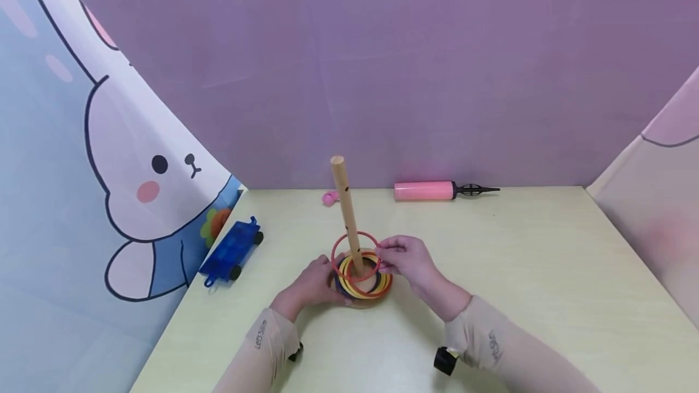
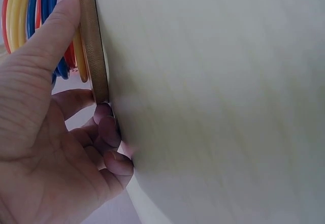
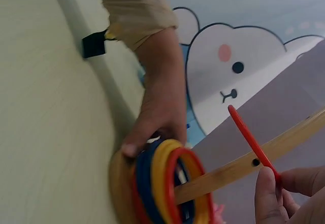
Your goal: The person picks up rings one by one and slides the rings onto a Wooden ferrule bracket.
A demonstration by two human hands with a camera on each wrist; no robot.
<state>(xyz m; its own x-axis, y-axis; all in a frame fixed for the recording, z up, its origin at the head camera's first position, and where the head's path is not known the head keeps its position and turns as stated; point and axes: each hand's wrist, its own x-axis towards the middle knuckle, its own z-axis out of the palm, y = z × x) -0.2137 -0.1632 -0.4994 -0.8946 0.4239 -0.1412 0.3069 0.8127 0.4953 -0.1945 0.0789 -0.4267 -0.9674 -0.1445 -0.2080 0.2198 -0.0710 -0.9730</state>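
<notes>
A wooden post (image 1: pixel 345 205) rises from a round wooden base (image 2: pixel 94 46). Red, yellow and blue rings (image 3: pixel 162 165) lie stacked around its foot. My left hand (image 1: pixel 315 284) grips the base's edge, its thumb on the upper face beside the rings and its fingers at the rim. Between thumb and fingers, my right hand (image 1: pixel 408 258) pinches a thin red ring (image 3: pixel 249 136) by one side. This ring is tilted above the stack, and in the head view it encircles the lower part of the post.
A blue toy wagon (image 1: pixel 232 252) with black wheels stands at the table's left edge. Along the back lie a pink hand pump (image 1: pixel 425 191) with a black nozzle and a small pink object (image 1: pixel 329 199). A purple backdrop (image 1: pixel 382 77) rises behind the table.
</notes>
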